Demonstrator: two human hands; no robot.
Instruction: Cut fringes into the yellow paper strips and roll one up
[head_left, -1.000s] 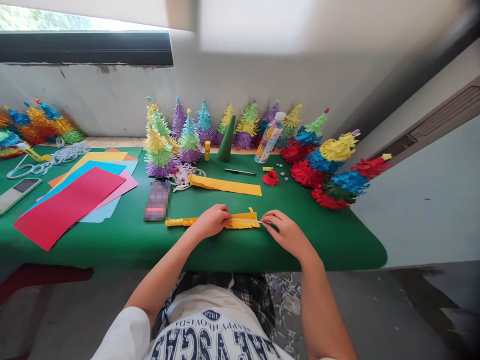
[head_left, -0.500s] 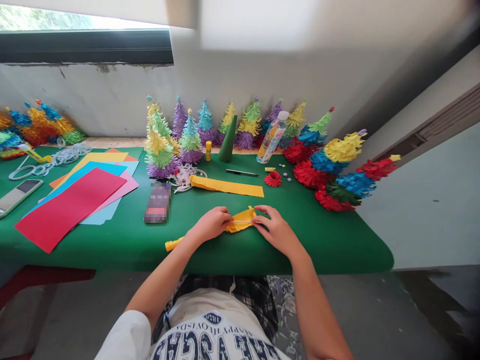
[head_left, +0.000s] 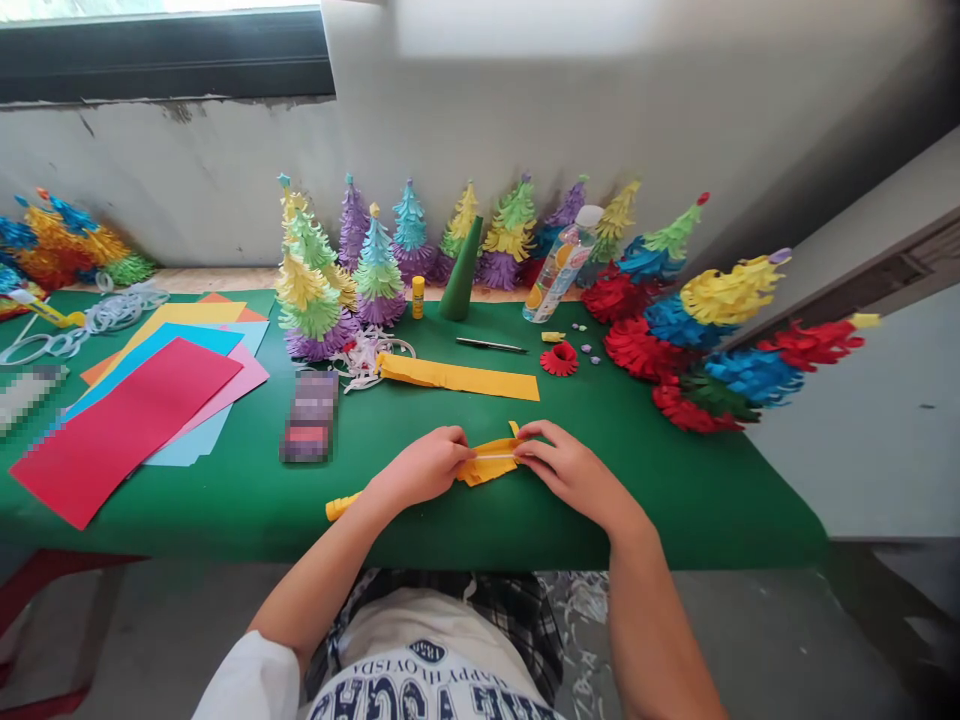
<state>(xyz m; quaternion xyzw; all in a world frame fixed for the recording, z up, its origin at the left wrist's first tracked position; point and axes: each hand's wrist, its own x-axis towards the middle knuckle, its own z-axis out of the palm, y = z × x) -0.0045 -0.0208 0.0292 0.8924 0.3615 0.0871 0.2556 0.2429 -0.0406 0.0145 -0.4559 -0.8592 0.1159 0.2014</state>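
Observation:
Both hands work on a fringed yellow paper strip [head_left: 491, 466] with a white line, perhaps tape, along its length. My left hand [head_left: 429, 468] pinches the strip's left end. At its right end, the thumb and fingers of my right hand [head_left: 574, 470] are closed on the paper near the white line. A curled yellow paper end [head_left: 341, 506] shows beside my left forearm; whether it joins the strip is hidden. Beyond the hands lies another yellow paper strip [head_left: 480, 380], and a black pen [head_left: 491, 345] is behind it.
Coloured paper sheets [head_left: 135, 420] and a phone [head_left: 309, 415] lie left. Several fringed paper trees [head_left: 379, 270], a green paper cone [head_left: 461, 275], a glue stick [head_left: 418, 298] and a bottle [head_left: 559, 270] stand at the back. A red paper ring [head_left: 559, 359] lies right of the pen.
The camera view has shifted slightly. Both hands still hold the fringed yellow strip, and the right hand's fingers have closed nearer together on its right end.

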